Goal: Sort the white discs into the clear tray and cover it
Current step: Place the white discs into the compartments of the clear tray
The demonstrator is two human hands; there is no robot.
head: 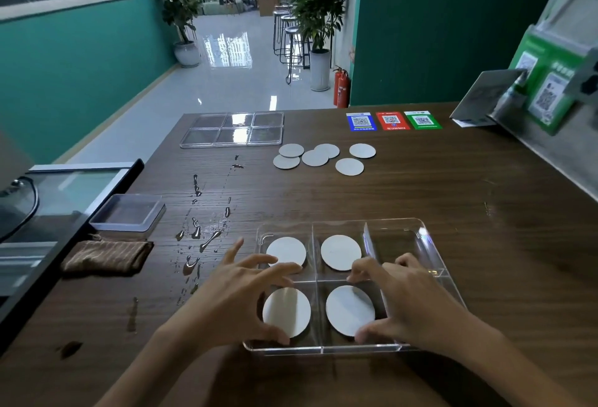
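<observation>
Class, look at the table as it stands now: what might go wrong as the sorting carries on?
1. Water drops lie left of the tray; a disc or the left hand could get wet.
2. The loose discs overlap, so picking one may drag another.
3. The lid sits far off; reaching for it may knock those discs.

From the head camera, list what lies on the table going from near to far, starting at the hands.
Left hand and right hand over the clear tray → loose white discs → clear lid, level with the three QR cards at the far edge.
</observation>
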